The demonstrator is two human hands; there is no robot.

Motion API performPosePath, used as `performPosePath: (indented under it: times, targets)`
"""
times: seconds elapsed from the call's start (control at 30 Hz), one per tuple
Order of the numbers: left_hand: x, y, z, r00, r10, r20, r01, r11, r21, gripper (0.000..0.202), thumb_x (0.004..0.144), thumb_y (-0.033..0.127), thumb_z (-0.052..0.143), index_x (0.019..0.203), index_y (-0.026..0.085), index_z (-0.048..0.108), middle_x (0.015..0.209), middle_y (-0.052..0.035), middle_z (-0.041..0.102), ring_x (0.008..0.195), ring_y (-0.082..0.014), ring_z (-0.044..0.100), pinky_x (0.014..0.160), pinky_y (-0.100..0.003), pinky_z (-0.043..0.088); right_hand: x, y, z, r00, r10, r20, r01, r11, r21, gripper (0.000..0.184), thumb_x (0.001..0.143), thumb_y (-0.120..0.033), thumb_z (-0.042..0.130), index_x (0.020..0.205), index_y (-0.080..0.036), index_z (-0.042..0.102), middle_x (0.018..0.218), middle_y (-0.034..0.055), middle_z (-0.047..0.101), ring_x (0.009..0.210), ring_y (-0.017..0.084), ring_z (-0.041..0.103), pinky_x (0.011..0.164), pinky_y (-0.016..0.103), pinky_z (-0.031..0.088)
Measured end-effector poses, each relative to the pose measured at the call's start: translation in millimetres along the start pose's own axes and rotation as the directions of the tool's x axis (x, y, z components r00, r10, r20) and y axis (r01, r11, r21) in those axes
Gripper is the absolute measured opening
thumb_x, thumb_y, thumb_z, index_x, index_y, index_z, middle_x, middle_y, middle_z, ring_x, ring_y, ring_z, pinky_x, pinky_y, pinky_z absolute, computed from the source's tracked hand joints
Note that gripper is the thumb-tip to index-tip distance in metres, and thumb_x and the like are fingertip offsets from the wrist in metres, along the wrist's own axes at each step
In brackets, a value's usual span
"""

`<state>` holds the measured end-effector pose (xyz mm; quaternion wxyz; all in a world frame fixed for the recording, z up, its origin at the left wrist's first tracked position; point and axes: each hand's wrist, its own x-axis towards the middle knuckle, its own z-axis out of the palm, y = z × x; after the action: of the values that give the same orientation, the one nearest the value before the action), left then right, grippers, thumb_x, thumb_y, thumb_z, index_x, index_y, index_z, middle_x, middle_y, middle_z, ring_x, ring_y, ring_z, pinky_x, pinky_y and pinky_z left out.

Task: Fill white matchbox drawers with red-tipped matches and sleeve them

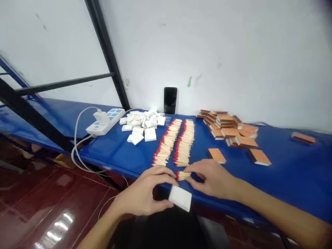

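My left hand [146, 193] grips a small white matchbox tray [181, 197] by its left side, just off the front edge of the table. In the fingertips of my right hand [211, 177] is a small bundle of matches [184, 175], red heads pointing left. The left fingertips are close to those heads. Beyond the hands lie two long rows of matches, a left row [167, 143] and a right row [185, 143], red heads on their left sides. The inside of the white tray cannot be made out.
White trays [144, 121] are heaped at the left, near a power strip [106, 121] with a white cable [75, 148]. Orange-brown matchboxes [225, 124] are piled at the right, several lying apart. A phone [170, 100] leans on the wall. A black metal post [107, 52] rises at left.
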<state>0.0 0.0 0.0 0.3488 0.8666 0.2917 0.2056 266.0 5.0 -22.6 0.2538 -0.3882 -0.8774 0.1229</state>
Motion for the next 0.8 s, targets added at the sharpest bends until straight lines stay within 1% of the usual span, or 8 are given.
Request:
performPosePath:
  times: [0.1, 0.2, 0.33, 0.4, 0.53, 0.67, 0.8]
  targets:
    - [-1.5, -3.8, 0.1, 1.000, 0.021, 0.018, -0.021, 1.000, -0.019, 0.043, 0.074, 0.024, 0.085, 0.114, 0.027, 0.069, 0.122, 0.0004, 0.068, 0.113, -0.0199, 0.061, 0.105, -0.030, 0.039, 0.2, -0.2, 0.6, 1.000, -0.002, -0.021, 0.001, 1.000, -0.025, 0.022, 0.091, -0.031, 0.059, 0.100, -0.020, 0.075, 0.065, 0.0007, 0.066, 0.061, 0.016, 0.060, 0.063, 0.027, 0.038]
    - [-1.7, -5.9, 0.8, 0.999, 0.044, 0.031, -0.042, 0.998, -0.046, 0.043, 0.075, 0.025, 0.085, 0.115, 0.027, 0.069, 0.116, 0.0003, 0.072, 0.107, -0.0204, 0.063, 0.102, -0.033, 0.041, 0.6, -0.9, 0.3, 1.000, -0.010, -0.026, 0.009, 0.999, -0.044, 0.021, 0.091, -0.030, 0.059, 0.098, -0.020, 0.075, 0.066, 0.0012, 0.066, 0.061, 0.016, 0.058, 0.061, 0.027, 0.037]
    - [-1.1, -7.3, 1.9, 0.998, 0.045, 0.036, -0.043, 0.997, -0.057, 0.044, 0.074, 0.023, 0.085, 0.115, 0.027, 0.069, 0.112, -0.0002, 0.074, 0.104, -0.0213, 0.062, 0.096, -0.033, 0.045, 2.4, -2.3, -0.9, 0.999, -0.020, -0.029, 0.018, 0.999, -0.046, 0.019, 0.090, -0.028, 0.059, 0.096, -0.019, 0.075, 0.066, 0.0014, 0.065, 0.059, 0.015, 0.056, 0.060, 0.027, 0.035]
    - [-1.2, -8.1, 2.1, 0.999, 0.038, 0.032, -0.036, 0.998, -0.054, 0.045, 0.073, 0.023, 0.085, 0.116, 0.027, 0.069, 0.112, -0.0003, 0.074, 0.103, -0.0216, 0.061, 0.095, -0.033, 0.046, 3.7, -3.1, -1.5, 0.999, -0.033, -0.031, 0.032, 0.999, -0.036, 0.018, 0.091, -0.027, 0.059, 0.094, -0.020, 0.075, 0.067, 0.0012, 0.066, 0.060, 0.015, 0.056, 0.060, 0.027, 0.035]
    - [-1.5, -8.7, 2.1, 0.999, 0.034, 0.030, -0.033, 0.998, -0.050, 0.045, 0.073, 0.023, 0.085, 0.115, 0.026, 0.070, 0.112, -0.0001, 0.074, 0.104, -0.0214, 0.061, 0.096, -0.033, 0.046, 5.2, -5.2, -2.6, 0.998, -0.064, 0.007, 0.064, 0.998, 0.006, 0.017, 0.092, -0.022, 0.057, 0.092, -0.021, 0.074, 0.070, 0.0005, 0.069, 0.064, 0.014, 0.058, 0.064, 0.027, 0.037]
    - [-1.0, -8.4, 2.1, 0.999, 0.035, 0.031, -0.033, 0.998, -0.048, 0.045, 0.073, 0.024, 0.085, 0.115, 0.026, 0.070, 0.112, 0.0003, 0.074, 0.104, -0.0211, 0.061, 0.096, -0.033, 0.045, 3.9, -6.2, -3.4, 0.998, -0.063, -0.003, 0.063, 0.998, 0.003, 0.017, 0.092, -0.024, 0.057, 0.095, -0.020, 0.074, 0.069, 0.0011, 0.068, 0.063, 0.015, 0.057, 0.063, 0.027, 0.037]
    - [-0.3, -8.6, 2.1, 0.999, 0.041, 0.031, -0.040, 0.998, -0.053, 0.045, 0.073, 0.023, 0.085, 0.115, 0.026, 0.070, 0.112, 0.0000, 0.074, 0.103, -0.0211, 0.061, 0.097, -0.033, 0.045, 4.0, -6.5, -4.7, 1.000, -0.008, 0.027, 0.009, 1.000, -0.029, 0.022, 0.092, -0.029, 0.058, 0.104, -0.019, 0.074, 0.075, 0.0029, 0.069, 0.067, 0.016, 0.058, 0.063, 0.028, 0.037]
